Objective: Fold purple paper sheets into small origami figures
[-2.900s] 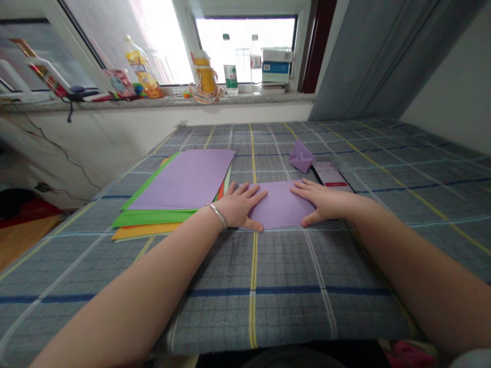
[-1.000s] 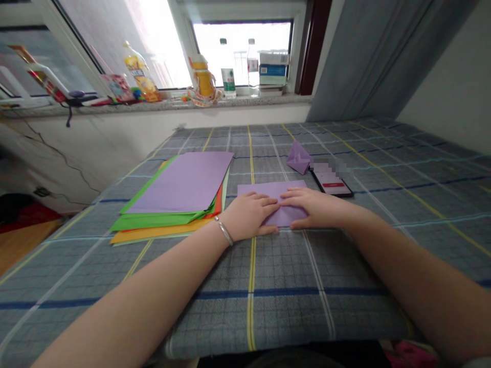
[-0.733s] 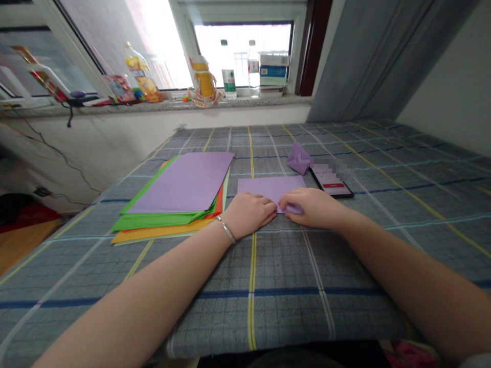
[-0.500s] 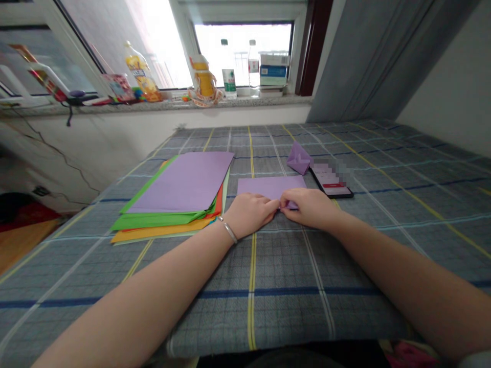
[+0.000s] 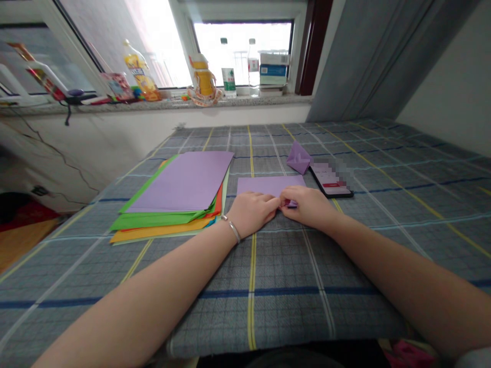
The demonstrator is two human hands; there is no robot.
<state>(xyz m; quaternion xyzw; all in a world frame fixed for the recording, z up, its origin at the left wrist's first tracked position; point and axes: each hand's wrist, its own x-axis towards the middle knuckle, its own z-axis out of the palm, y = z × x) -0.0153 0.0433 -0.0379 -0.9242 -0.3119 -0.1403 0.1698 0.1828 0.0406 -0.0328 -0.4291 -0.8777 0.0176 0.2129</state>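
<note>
Purple paper lies under and just beyond my hands, right hand pinching its near edge, left hand against it, grip unclear, apparently mid-fold, the next move calling for even creasing.

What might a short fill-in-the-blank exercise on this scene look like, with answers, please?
Of green, orange and purple, the stack of paper shows ____ on top.
The bracelet is worn on the ____ wrist.
The left hand and right hand are at the ____, not far, edge of the small sheet.
The phone lies to the ____ of the small sheet.

Answers: purple; left; near; right.
</note>
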